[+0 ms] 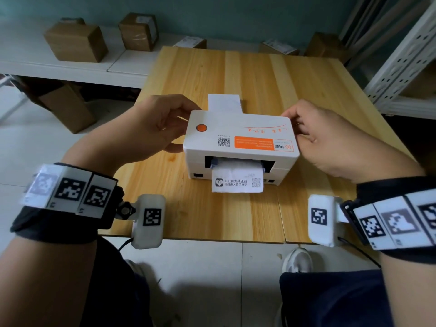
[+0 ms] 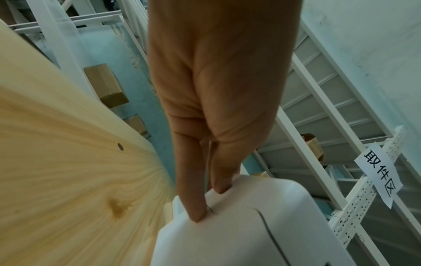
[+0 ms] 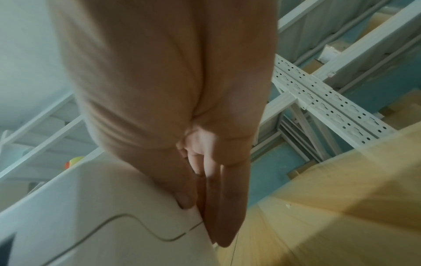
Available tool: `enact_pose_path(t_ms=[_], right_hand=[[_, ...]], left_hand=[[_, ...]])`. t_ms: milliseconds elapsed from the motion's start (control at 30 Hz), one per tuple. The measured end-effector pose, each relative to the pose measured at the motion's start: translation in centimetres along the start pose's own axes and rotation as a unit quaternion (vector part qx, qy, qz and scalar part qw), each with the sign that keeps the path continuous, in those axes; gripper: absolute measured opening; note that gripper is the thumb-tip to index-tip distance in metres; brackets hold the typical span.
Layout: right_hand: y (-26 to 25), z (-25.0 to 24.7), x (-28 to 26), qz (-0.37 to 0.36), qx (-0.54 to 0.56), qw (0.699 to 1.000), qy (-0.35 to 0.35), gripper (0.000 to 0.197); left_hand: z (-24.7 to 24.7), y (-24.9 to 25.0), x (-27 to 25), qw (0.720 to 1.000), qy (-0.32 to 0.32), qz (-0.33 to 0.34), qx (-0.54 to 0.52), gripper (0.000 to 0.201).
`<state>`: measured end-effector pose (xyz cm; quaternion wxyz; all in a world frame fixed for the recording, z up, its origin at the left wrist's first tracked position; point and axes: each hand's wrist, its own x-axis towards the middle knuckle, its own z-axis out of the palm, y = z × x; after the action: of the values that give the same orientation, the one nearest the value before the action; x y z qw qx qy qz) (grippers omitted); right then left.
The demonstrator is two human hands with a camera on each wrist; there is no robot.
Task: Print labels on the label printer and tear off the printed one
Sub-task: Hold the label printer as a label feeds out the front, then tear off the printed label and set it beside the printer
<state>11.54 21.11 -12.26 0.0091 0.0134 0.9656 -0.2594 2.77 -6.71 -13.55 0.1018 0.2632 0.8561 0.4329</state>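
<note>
The wooden counter [image 1: 259,74] carries the white label printer [image 1: 240,135] at about its middle, its slot facing the person at 6 o'clock. Cardboard boxes [image 1: 75,41] sit on a white shelf at 11 o'clock, well apart from the work.

The left hand [image 1: 151,128] is at the printer's 9 o'clock side with its fingers straight, tips pressing the casing near the lid seam; the left wrist view shows two fingertips [image 2: 198,214] on the white shell. The right hand [image 1: 323,138] mirrors it at 3 o'clock, fingers extended flat against the side of the casing and the thumb tip on the lid edge. Neither hand is wrapped round anything.

A printed label [image 1: 237,182] hangs out of the front slot at 6 o'clock, attached, with its lower edge over the counter. A blank paper strip [image 1: 224,102] feeds in at 12 o'clock. The orange button [image 1: 201,128] sits on the lid near 10 o'clock.

Judging from this, printing has at least partly happened; the tear-off is not yet done, since neither hand is on the label.
</note>
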Motion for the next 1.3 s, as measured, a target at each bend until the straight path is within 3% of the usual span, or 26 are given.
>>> enact_pose_path(t_ms=[200, 400, 600, 767, 900, 1100, 1300], right_hand=[[-0.6, -0.3, -0.1, -0.005, -0.061, 0.998, -0.004, 0.031], [-0.7, -0.5, -0.3, 0.011, -0.015, 1.0, 0.014, 0.032], [-1.3, -1.3, -2.2, -0.008, -0.01, 0.999, 0.039, 0.057], [-3.6, -1.0, -5.6, -0.096, -0.053, 0.993, 0.052, 0.048], [-4.5, 0.7, -5.8, -0.14, -0.131, 0.981, -0.013, 0.051], [-4.1, 1.7, -4.5, -0.164, -0.217, 0.961, -0.042, 0.034], [-4.3, 2.0, -4.3, -0.177, -0.192, 0.965, -0.027, 0.026]], left_hand=[[-0.4, 0.1, -0.1, 1.0, -0.011, 0.002, 0.024, 0.029], [-0.6, 0.4, -0.4, 1.0, -0.019, 0.008, 0.016, 0.031], [-0.6, 0.4, -0.4, 1.0, -0.018, 0.005, 0.008, 0.032], [-0.8, 0.6, -0.4, 1.0, -0.024, -0.013, -0.012, 0.033], [-0.8, 0.7, -0.5, 1.0, -0.024, -0.009, -0.014, 0.031], [-0.7, 0.8, -0.4, 1.0, -0.019, -0.012, -0.011, 0.033], [-0.9, 0.6, -0.4, 1.0, -0.024, 0.002, -0.015, 0.033]])
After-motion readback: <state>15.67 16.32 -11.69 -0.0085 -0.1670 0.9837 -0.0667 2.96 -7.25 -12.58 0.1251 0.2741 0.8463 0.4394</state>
